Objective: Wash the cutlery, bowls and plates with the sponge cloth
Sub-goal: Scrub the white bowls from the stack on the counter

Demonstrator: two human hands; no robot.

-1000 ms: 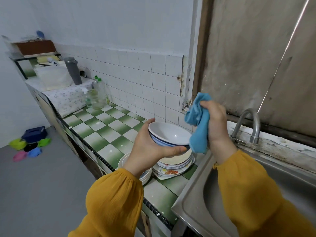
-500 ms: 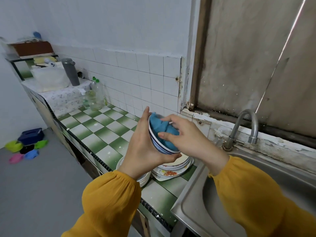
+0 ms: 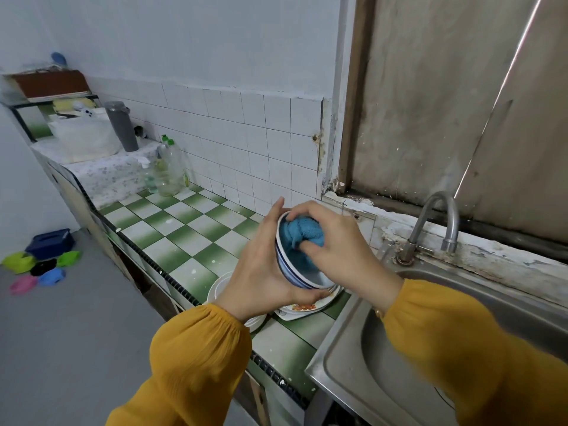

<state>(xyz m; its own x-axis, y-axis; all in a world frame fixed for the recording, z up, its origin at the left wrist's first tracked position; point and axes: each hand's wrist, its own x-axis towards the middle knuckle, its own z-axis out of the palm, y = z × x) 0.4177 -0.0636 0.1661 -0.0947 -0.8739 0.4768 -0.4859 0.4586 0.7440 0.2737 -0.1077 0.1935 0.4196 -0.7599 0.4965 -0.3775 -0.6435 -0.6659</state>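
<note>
My left hand has its grip round the tilted blue-rimmed bowl, held above the worktop just left of the sink. My right hand pinches the sponge cloth inside it (bunched, blue). Soiled plates sit beneath, seemingly stacked.

Bowl: glossy ceramic. Cloth: blue terry, nubby. Sink: brushed steel. Counter: glazed tile, chipped.
</note>
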